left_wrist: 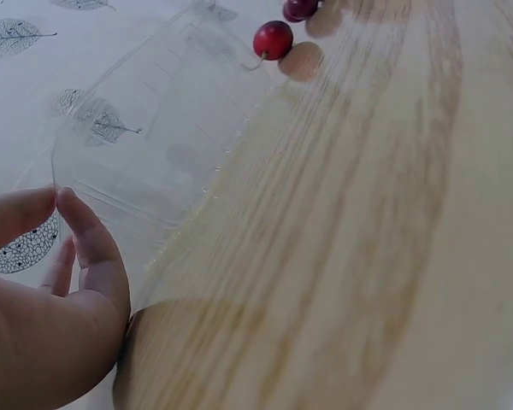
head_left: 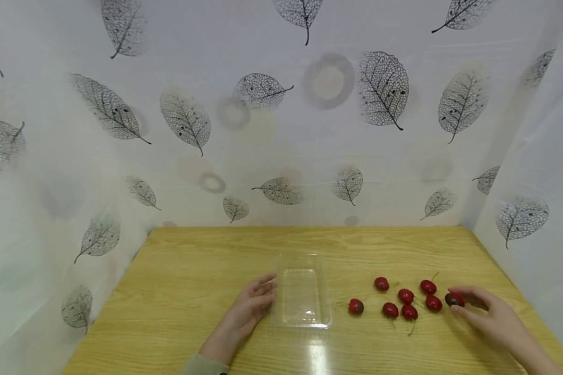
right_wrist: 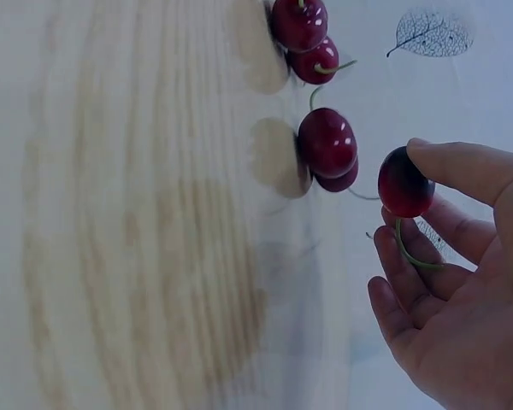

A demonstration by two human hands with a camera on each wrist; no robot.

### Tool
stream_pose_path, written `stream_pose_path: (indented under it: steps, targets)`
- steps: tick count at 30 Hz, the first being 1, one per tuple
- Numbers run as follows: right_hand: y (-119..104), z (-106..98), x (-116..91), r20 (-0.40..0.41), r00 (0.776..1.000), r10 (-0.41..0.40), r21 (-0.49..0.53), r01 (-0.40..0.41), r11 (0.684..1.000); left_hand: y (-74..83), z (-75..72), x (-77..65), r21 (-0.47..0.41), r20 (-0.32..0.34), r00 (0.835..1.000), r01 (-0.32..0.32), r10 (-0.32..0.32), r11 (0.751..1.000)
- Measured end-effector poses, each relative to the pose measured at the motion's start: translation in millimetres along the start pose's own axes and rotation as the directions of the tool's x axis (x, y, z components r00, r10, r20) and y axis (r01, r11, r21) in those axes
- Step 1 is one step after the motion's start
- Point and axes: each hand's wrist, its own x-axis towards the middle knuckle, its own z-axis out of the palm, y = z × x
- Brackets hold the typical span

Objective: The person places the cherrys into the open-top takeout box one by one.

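My left hand (head_left: 251, 307) is at the left side of a clear plastic container (head_left: 327, 302). In the left wrist view, its thumb and index finger pinch the container's rim (left_wrist: 55, 154). Off to the right, my right hand (head_left: 494, 315) pinches a dark red cherry (head_left: 454, 299) between thumb and finger. The right wrist view shows this cherry (right_wrist: 406, 184) with a blackish patch and a green stem hanging toward the palm. Nearest to it on the table is another cherry (head_left: 433, 303), just left of the fingertips.
Several more red cherries with stems, such as one cherry (head_left: 390, 310), lie loosely grouped between container and right hand. A lone cherry (head_left: 355, 306) with a dark side sits just right of the container. Leaf-printed sheeting (head_left: 281, 151) encloses the wooden table (head_left: 192, 271) at back and sides.
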Motion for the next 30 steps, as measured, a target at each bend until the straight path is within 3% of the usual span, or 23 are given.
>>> stream_pose_path:
  steps: [12, 20, 23, 30]
  targets:
    - [-36, 12, 9, -0.025, 0.993, -0.117, 0.070, 0.119, 0.990, -3.4, -4.1, 1.4, -0.050, 0.044, 0.999, -0.001, 0.003, 0.999]
    - [-69, 23, 19, 0.026, 0.994, -0.106, 0.096, 0.103, 0.990, -4.7, -6.8, 2.6, -0.059, 0.078, 0.997, 0.002, 0.003, 0.998]
    - [-80, 28, 23, 0.030, 0.990, -0.138, 0.098, 0.134, 0.986, -4.4, -6.8, 2.3, -0.059, 0.084, 0.996, 0.002, 0.003, 0.998]
    - [-97, 41, 28, 0.029, 0.982, -0.184, 0.140, 0.178, 0.974, -10.0, -10.9, 4.1, -0.067, 0.129, 0.990, -0.047, 0.055, 0.997]
